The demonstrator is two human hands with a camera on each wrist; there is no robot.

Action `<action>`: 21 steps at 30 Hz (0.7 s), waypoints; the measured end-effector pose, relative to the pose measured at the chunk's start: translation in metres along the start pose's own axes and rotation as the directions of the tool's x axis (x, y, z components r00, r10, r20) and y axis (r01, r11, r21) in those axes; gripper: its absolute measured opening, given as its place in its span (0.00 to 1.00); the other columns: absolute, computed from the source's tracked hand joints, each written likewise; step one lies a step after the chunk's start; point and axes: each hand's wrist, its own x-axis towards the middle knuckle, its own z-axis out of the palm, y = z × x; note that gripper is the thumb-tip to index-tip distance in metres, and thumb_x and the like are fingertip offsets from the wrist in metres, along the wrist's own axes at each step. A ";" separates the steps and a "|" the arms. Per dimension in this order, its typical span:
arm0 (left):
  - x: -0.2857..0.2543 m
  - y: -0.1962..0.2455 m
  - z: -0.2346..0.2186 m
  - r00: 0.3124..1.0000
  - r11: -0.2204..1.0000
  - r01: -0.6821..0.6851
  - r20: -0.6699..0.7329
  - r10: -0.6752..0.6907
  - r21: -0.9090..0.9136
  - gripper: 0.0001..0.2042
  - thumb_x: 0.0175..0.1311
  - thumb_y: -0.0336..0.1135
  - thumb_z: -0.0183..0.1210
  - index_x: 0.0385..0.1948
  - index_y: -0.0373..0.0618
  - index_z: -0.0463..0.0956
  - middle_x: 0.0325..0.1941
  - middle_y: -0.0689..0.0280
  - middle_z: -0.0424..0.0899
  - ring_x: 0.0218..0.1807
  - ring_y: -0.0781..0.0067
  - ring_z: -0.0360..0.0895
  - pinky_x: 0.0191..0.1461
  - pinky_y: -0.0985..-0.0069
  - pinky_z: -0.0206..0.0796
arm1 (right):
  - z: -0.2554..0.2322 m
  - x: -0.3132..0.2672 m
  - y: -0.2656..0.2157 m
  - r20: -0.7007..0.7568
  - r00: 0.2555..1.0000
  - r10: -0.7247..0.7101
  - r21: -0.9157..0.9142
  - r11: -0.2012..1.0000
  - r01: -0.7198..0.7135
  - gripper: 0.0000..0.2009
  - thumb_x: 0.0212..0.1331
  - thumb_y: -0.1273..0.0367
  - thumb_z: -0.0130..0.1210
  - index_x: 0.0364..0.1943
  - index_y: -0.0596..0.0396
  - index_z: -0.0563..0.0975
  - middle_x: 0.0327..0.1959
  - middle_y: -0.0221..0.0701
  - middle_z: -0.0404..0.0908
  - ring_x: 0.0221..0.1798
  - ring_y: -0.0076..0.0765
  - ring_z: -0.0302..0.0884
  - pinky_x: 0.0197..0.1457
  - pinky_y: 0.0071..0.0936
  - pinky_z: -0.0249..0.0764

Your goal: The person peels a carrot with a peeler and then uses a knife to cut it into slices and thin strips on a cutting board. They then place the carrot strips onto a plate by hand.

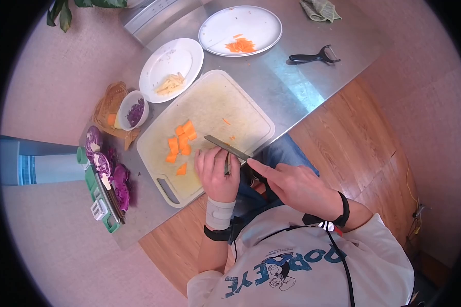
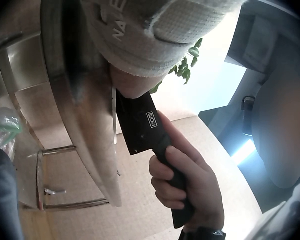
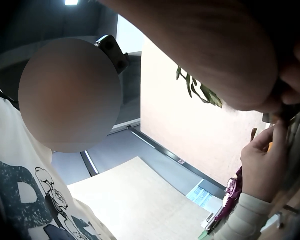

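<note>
My right hand (image 1: 299, 187) grips the handle of a dark broad-bladed kitchen knife (image 2: 142, 120), its index finger stretched along the blade's spine. The blade lies over the near edge of the pale cutting board (image 1: 215, 97). Right beside the blade is my left hand (image 1: 217, 174), fingers bent down at the board's near side, with a light wrap around the wrist. I cannot tell what lies under those fingers. Several orange carrot chunks (image 1: 173, 145) sit on the board left of the knife, and a few thin carrot bits (image 1: 226, 122) lie beyond it.
Behind the board stand an oval white plate (image 1: 217, 25) with carrot shreds and a round plate (image 1: 182, 51) with pale strips. Left are a bowl (image 1: 123, 113) of shredded purple cabbage, a wicker basket (image 1: 103, 106), cabbage pieces (image 1: 121, 184) and a green-white slicer (image 1: 98, 204). Right lies a black peeler (image 1: 310, 57).
</note>
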 end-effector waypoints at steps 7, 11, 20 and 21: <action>0.000 0.000 -0.001 1.000 1.000 -0.002 0.008 0.002 0.003 0.09 0.59 0.26 0.70 0.40 0.38 0.84 0.50 0.57 0.84 0.56 0.48 0.80 0.76 0.44 0.62 | 0.006 0.004 0.001 -0.021 0.999 -0.026 -0.024 0.999 0.026 0.34 0.66 0.77 0.59 0.78 0.45 0.69 0.25 0.35 0.77 0.24 0.45 0.79 0.27 0.41 0.74; 0.001 0.001 -0.001 1.000 1.000 0.003 0.011 -0.003 0.003 0.09 0.59 0.26 0.70 0.39 0.38 0.83 0.50 0.57 0.84 0.56 0.48 0.80 0.76 0.44 0.62 | 0.009 0.006 0.003 -0.034 0.999 -0.021 -0.002 1.000 0.021 0.32 0.68 0.73 0.59 0.77 0.43 0.70 0.26 0.38 0.78 0.23 0.49 0.80 0.27 0.46 0.76; 0.003 0.002 -0.001 1.000 1.000 -0.001 -0.001 0.001 0.001 0.09 0.62 0.27 0.69 0.44 0.41 0.86 0.49 0.61 0.85 0.54 0.53 0.80 0.75 0.47 0.62 | 0.007 0.011 0.006 -0.110 0.994 -0.031 0.019 0.999 0.033 0.33 0.63 0.75 0.61 0.76 0.50 0.70 0.26 0.38 0.79 0.27 0.49 0.82 0.32 0.44 0.79; 0.003 0.002 -0.001 1.000 1.000 -0.001 0.000 0.001 0.001 0.09 0.63 0.27 0.69 0.44 0.42 0.86 0.49 0.61 0.85 0.54 0.53 0.81 0.75 0.48 0.63 | 0.007 0.011 0.009 -0.109 0.993 -0.033 0.019 0.999 0.035 0.33 0.63 0.75 0.61 0.76 0.50 0.70 0.26 0.38 0.79 0.27 0.49 0.82 0.32 0.44 0.79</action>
